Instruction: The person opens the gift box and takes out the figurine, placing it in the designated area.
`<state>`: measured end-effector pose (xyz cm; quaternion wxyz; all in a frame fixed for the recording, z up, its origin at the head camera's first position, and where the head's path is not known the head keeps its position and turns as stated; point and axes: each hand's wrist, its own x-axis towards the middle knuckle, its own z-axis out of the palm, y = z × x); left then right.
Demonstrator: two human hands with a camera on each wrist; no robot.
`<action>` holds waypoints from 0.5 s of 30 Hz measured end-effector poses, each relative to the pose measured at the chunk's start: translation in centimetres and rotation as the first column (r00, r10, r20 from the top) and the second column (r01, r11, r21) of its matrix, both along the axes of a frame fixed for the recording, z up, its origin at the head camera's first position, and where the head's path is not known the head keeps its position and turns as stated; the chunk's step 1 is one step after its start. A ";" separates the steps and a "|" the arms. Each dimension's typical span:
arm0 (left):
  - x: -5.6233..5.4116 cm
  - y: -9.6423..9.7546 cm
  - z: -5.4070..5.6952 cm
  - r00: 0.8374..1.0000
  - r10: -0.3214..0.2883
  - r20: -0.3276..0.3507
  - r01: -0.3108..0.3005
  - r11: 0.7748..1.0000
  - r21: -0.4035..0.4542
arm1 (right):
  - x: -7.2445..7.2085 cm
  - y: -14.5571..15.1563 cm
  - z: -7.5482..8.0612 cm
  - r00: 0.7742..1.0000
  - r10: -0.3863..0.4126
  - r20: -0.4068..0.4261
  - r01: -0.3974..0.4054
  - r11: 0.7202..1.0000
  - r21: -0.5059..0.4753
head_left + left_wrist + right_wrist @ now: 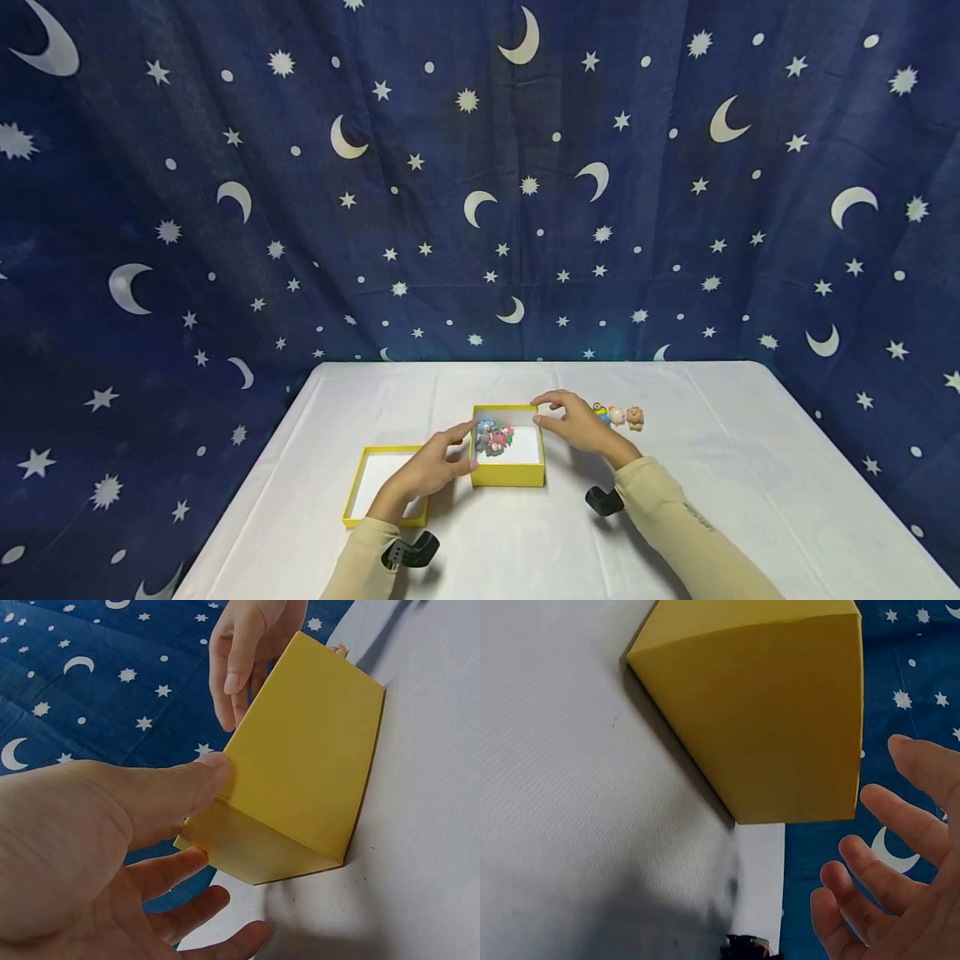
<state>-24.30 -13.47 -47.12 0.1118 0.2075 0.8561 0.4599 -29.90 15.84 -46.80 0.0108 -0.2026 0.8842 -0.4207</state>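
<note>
A yellow box (pixel 507 475) with a white inside stands uncovered on the table. Several small toy figures (pixel 495 438) in blue, pink and grey lie bunched in its left half. My left hand (pixel 431 467) is at the box's left side. In the left wrist view its thumb (pixel 202 776) rests at the upper edge and the index finger touches the side wall, the other fingers spread loosely. My right hand (pixel 576 423) hovers by the far right corner with relaxed fingers; in the right wrist view the fingers (pixel 900 821) stand apart from the wall, holding nothing.
A shallow yellow lid (pixel 358 487), white inside, lies left of the box, partly under my left forearm. Three small figures (pixel 635 417) stand in a row behind my right hand. A white cloth covers the table (pixel 750 467); a dark blue star-and-moon curtain (pixel 420 183) hangs behind it.
</note>
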 end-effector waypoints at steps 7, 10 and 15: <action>0.0 0.1 0.1 1.000 0.005 0.004 -0.005 1.000 -0.004 | -0.3 -0.8 -0.1 0.999 0.034 -0.004 -0.034 0.999 0.002; 0.0 0.1 0.1 1.000 0.008 0.005 -0.008 1.000 -0.008 | -0.4 -1.1 -0.3 0.998 0.064 -0.028 -0.064 0.998 0.000; 0.1 0.2 0.2 1.000 0.018 0.013 -0.018 1.000 -0.018 | -0.6 -1.7 -0.5 0.995 0.096 -0.038 -0.096 0.995 0.012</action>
